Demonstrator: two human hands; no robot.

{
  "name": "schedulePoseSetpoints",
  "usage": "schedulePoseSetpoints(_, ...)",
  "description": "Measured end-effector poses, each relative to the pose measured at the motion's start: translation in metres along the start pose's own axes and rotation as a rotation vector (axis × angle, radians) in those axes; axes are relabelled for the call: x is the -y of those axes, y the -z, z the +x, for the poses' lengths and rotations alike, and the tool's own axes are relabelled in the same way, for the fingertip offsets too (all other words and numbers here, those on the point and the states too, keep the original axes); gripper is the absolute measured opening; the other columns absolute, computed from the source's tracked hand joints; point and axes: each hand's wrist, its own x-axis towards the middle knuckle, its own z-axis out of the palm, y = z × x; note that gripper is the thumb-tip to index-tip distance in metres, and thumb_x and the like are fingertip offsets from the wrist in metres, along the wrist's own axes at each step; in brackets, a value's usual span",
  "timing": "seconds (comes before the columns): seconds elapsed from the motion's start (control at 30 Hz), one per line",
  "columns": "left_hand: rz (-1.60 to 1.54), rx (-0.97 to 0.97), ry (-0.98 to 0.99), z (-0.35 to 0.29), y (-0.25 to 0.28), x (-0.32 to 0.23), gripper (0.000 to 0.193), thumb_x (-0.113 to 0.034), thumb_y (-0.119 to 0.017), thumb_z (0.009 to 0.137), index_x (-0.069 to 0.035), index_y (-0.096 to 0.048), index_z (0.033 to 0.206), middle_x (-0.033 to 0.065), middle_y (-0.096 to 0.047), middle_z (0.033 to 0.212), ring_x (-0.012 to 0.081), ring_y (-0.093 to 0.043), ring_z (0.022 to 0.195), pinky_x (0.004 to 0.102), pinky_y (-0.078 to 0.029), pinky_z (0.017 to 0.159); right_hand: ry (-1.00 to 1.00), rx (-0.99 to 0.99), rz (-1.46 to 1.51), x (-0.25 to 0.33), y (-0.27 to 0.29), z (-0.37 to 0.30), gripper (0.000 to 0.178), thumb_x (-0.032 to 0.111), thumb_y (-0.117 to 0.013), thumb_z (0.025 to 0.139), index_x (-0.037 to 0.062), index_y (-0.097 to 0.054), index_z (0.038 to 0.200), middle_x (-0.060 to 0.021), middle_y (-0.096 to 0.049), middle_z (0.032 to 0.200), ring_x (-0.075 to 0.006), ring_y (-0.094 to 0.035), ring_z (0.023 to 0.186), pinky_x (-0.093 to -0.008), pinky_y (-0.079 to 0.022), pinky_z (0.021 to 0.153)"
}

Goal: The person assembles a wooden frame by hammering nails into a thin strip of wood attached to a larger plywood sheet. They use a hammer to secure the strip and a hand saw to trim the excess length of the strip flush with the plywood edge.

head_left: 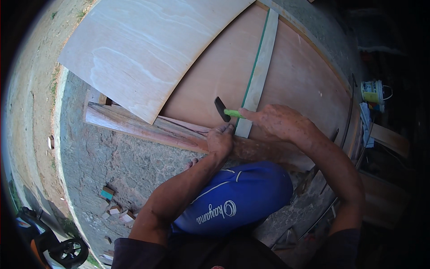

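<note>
In my right hand (275,121) is a hammer (221,109) with a dark head and a bright green handle, its head raised just above my left hand (220,139). My left hand rests at the near edge of a wooden frame, fingers pinched together beside the lower end of a pale wooden strip (262,62) with a green edge. Whatever sits between those fingertips is too small to make out. The strip runs away from me across reddish plywood (215,62). A wooden board (148,125) forms the near side of the frame, under my left hand.
A large pale plywood sheet (143,45) overlaps the frame at the far left. Several small wood offcuts (114,210) lie on the rough concrete (134,166) at left. A white bucket (372,92) stands at right. A wheeled vehicle (67,251) shows at lower left.
</note>
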Motion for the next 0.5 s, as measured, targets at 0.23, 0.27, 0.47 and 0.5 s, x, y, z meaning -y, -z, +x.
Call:
schedulePoseSetpoints(0.23, 0.020, 0.000, 0.001, -0.003, 0.000, -0.006, 0.022, -0.018, -0.066, 0.096, 0.000, -0.073, 0.086, 0.0023, -0.061, 0.061, 0.0095, -0.052, 0.047, 0.0284, -0.040, 0.046, 0.031, -0.014, 0.001, -0.005, -0.003, 0.005, 0.054, 0.006, -0.053, 0.093, 0.0098, -0.047, 0.147, -0.0232, -0.069, 0.084, -0.0367, -0.071, 0.079, -0.0470, -0.058, 0.075)
schedulePoseSetpoints(0.27, 0.038, -0.001, 0.004, -0.004, 0.000, -0.007, 0.022, -0.018, -0.066, 0.096, 0.000, -0.073, 0.085, 0.0025, -0.061, 0.060, 0.0096, -0.053, 0.047, 0.0286, -0.040, 0.046, 0.053, 0.033, -0.013, -0.005, -0.002, 0.007, 0.052, 0.006, -0.051, 0.095, 0.0097, -0.046, 0.147, -0.0239, -0.069, 0.083, -0.0369, -0.071, 0.078, -0.0460, -0.057, 0.075)
schedulePoseSetpoints(0.47, 0.073, -0.014, 0.023, -0.001, 0.003, -0.005, 0.024, -0.019, -0.067, 0.095, 0.000, -0.073, 0.082, 0.0033, -0.059, 0.057, 0.0100, -0.054, 0.047, 0.0289, -0.040, 0.047, -0.051, -0.051, 0.035, 0.003, 0.004, 0.004, 0.054, 0.006, -0.051, 0.093, 0.0169, -0.050, 0.146, -0.0195, -0.071, 0.088, -0.0357, -0.072, 0.079, -0.0484, -0.060, 0.074)
schedulePoseSetpoints(0.5, 0.098, -0.012, 0.019, -0.001, 0.003, -0.006, 0.024, -0.019, -0.067, 0.094, 0.000, -0.073, 0.082, 0.0035, -0.060, 0.057, 0.0101, -0.054, 0.048, 0.0288, -0.040, 0.047, -0.011, -0.030, 0.016, -0.001, 0.002, 0.006, 0.052, 0.007, -0.051, 0.095, 0.0159, -0.049, 0.146, -0.0206, -0.071, 0.087, -0.0360, -0.071, 0.078, -0.0482, -0.059, 0.075)
